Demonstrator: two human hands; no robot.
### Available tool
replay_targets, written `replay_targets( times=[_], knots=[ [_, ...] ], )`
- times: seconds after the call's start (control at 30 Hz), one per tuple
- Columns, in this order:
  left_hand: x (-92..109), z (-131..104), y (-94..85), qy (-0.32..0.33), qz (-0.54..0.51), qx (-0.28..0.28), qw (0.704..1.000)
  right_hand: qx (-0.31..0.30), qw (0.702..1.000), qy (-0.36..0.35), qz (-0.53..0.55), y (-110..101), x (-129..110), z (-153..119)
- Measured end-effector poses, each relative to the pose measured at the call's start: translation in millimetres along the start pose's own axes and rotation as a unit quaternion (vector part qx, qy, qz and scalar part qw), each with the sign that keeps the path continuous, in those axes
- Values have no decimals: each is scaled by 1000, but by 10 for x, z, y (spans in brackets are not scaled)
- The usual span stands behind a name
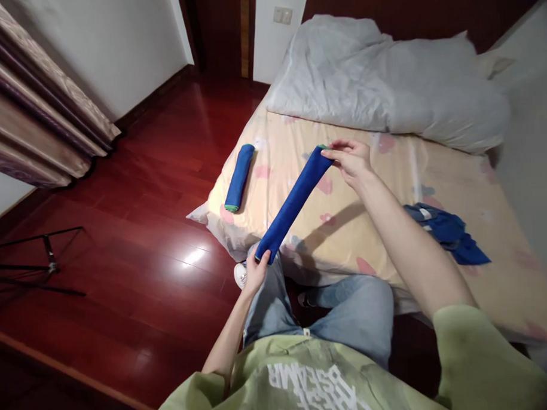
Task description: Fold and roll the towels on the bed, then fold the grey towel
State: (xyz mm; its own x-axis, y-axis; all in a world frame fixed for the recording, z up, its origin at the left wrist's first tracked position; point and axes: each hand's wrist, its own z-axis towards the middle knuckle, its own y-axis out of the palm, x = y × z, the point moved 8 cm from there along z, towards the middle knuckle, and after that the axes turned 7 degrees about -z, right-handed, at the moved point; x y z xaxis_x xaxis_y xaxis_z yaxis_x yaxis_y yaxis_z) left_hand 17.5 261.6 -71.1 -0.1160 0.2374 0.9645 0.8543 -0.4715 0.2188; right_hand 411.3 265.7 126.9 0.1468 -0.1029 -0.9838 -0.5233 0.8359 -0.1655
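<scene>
1. Long narrow blue cloth [295, 198] held slantwise between both hands, above the front edge of the bed [369, 243]. Cannot tell whether folded or rolled.
2. Left hand [257, 272] pinches the lower end, near the knee; right hand [353, 160] pinches the upper, green-edged end, thumb against fingers.
3. Risk: layers opening out. Likely cause: only the two ends are gripped, with the middle unsupported; one pinch loosening would probably be enough.
4. Risk: creasing or skewing. Likely cause: uneven pull or twist between the hands.
5. Risk: lower end dropping toward the floor [166, 203]. Likely cause: left pinch slipping, since that end hangs by the bed's edge.
6. Risk: blue roll [240, 177] near the bed's left side being knocked off. Likely cause: a tug on the sheet or a stray left arm.
7. Crumpled blue cloth [449, 232] lies well apart, beyond the right forearm; low risk.
</scene>
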Motion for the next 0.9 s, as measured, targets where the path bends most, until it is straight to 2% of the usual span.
replay_targets(
  times=[0.13,0.23,0.37,0.43,0.5,0.6,0.7,0.8,0.9],
  knots=[
    [229,420,-224,29,-7,83,996,-25,1000,18,7,720,208,583],
    [291,826,-347,29,-14,120,992,-42,999,11,3,1348,408,1138],
    [288,1367,-532,33,-24,165,985,-39,999,14,-22,2146,806,1840],
    [215,1564,-666,25,-18,202,979,-46,997,21,-49,2503,1054,2060],
    [75,1694,-785,-3,-18,232,973,-41,996,33,-74,2786,1319,2168],
    [-132,1769,-887,-34,-21,261,965,-23,992,75,-101,3078,1728,2179],
    [-203,1780,-875,-29,-16,267,963,-24,988,103,-115,3248,2029,2155],
    [-149,1794,-824,-10,13,259,966,-32,989,84,-117,3306,2126,2179],
    [-66,1781,-859,-11,78,278,957,-52,986,48,-148,3319,2080,2180]
  ],
)
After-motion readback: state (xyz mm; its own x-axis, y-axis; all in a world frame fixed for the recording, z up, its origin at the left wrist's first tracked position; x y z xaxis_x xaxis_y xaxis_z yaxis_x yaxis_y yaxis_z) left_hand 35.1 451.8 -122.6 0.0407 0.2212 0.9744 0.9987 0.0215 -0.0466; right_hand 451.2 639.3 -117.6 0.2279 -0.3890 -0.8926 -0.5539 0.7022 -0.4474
